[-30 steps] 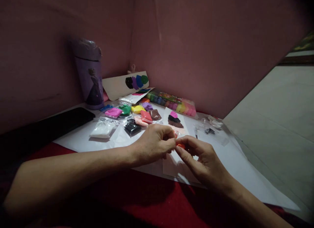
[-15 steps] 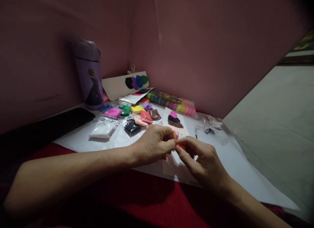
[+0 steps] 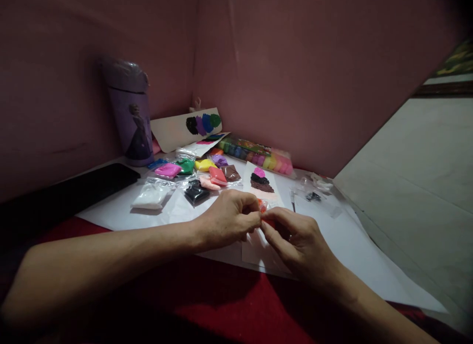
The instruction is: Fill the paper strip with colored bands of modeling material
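My left hand point(image 3: 229, 220) pinches a small clear packet of orange-red clay point(image 3: 263, 205), mostly hidden by the fingers. My right hand point(image 3: 301, 241) meets it from the other side, thumb and forefinger closed on the same packet. Below them lies a white card strip point(image 3: 258, 253) bearing pink, black and brown clay patches point(image 3: 261, 182), with a pale peach area under the brown. A thin tool point(image 3: 292, 200) rests just right of the strip.
Several clay packets, including white point(image 3: 150, 197) and black point(image 3: 196, 192), lie left of the strip. Behind are a purple tumbler point(image 3: 133, 120), a second patterned card point(image 3: 172, 133) and a clay pack point(image 3: 258, 155). A dark flat object point(image 3: 74, 191) sits left; crumpled plastic point(image 3: 314, 189) lies right.
The whole view has shifted slightly, with things appearing a little further left. Both hands stay together at the packet; less of its orange-red clay shows between the fingers.
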`<state>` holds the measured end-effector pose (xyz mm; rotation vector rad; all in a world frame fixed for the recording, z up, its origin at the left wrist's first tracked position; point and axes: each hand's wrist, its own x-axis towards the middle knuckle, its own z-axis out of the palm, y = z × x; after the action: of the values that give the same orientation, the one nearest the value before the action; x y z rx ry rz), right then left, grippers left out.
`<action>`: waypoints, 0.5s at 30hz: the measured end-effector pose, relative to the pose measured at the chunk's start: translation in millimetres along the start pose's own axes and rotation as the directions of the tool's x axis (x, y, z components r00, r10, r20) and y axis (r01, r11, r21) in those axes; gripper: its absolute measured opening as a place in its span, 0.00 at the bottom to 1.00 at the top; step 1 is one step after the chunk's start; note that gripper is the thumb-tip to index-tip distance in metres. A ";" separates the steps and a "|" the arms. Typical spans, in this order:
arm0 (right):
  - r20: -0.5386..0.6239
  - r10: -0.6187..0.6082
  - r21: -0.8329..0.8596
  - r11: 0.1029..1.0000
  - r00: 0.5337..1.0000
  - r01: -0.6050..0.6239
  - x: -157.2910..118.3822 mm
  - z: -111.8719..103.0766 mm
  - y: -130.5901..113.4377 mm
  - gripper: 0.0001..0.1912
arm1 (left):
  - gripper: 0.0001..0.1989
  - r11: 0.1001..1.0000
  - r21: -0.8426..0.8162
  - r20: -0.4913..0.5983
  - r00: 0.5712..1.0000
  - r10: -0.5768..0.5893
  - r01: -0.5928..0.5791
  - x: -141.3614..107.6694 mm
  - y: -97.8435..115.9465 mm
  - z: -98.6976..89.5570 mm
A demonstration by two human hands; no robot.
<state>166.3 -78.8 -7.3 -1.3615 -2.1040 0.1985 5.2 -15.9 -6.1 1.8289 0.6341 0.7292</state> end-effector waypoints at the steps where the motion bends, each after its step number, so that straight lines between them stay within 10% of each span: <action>1: 0.004 -0.001 0.002 1.000 1.000 0.001 0.0 0.1 0.0 0.07 | 0.07 1.000 -0.001 0.000 1.000 0.000 0.000 0.1 -0.2 -0.1; 15: -0.074 0.214 0.321 0.930 0.974 -0.180 -0.2 2.8 2.1 0.11 | 0.06 1.000 -0.028 -0.037 0.999 0.009 -0.010 -1.2 4.1 -0.9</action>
<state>166.4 -77.4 -10.5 -1.3550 -1.7565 0.5084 4.1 -17.5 -2.2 1.7977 0.6365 0.7758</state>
